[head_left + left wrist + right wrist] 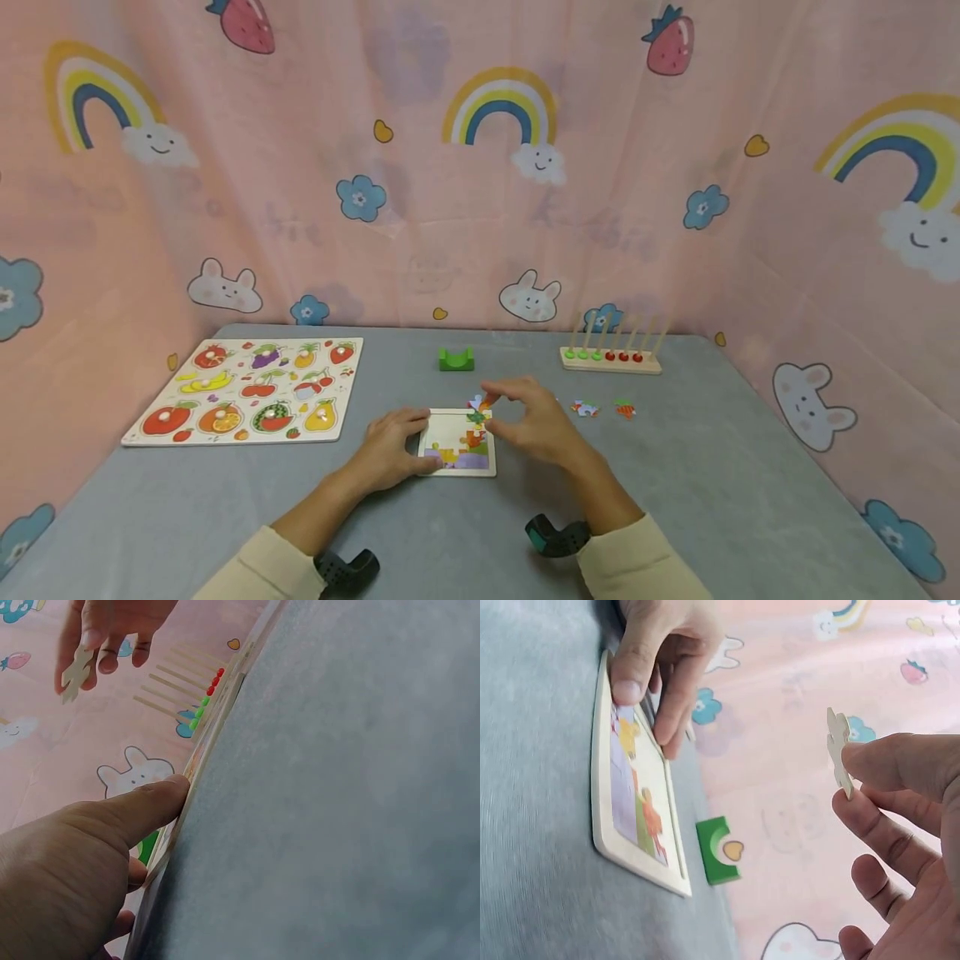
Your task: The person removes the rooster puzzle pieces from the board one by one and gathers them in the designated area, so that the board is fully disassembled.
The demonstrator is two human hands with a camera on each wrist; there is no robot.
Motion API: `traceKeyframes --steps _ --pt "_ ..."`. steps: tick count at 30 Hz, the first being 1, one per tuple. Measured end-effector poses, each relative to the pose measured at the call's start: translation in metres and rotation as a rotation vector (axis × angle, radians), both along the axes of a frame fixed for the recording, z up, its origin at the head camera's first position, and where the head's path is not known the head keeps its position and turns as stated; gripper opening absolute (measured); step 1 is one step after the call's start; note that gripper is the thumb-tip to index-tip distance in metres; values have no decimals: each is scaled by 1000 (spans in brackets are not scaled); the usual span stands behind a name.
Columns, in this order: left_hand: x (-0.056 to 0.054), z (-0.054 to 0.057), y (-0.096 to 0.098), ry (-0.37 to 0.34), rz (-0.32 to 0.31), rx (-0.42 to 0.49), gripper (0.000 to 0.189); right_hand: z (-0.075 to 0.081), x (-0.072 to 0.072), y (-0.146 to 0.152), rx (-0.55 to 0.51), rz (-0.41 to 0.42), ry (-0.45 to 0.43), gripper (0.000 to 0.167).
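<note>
A small wooden jigsaw board [442, 427] lies on the grey cloth, with several colored pieces fitted along its near and right sides. My left hand [392, 446] holds its left side, the thumb on the near rim and the fingers by the far left corner. Above the board's far right corner, my right hand [538, 423] pinches a jigsaw piece [838, 748] between thumb and fingertips. In the right wrist view that piece is raised clear of the board, its pale side showing. Two loose groups of pieces, one white and purple [585, 408], one orange and green [626, 408], lie to the right.
A fruit peg puzzle board [345, 400] lies at the left. Behind the jigsaw stands a green notched block [456, 360]. A wooden peg rack [611, 366] with green and red beads is at the back right, near the pink printed curtain [435, 242].
</note>
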State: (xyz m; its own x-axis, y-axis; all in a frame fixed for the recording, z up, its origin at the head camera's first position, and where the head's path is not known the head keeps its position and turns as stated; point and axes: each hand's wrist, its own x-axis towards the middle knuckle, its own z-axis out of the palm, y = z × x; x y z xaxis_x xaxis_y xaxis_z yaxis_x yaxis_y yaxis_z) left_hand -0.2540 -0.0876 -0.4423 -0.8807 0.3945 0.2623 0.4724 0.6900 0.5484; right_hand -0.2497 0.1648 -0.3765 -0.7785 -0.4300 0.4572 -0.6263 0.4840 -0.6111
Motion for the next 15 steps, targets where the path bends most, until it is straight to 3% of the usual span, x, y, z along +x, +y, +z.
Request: traceKeyframes --steps 15 --pt "0 0 0 5 -13 7 66 11 11 31 -19 -33 15 45"
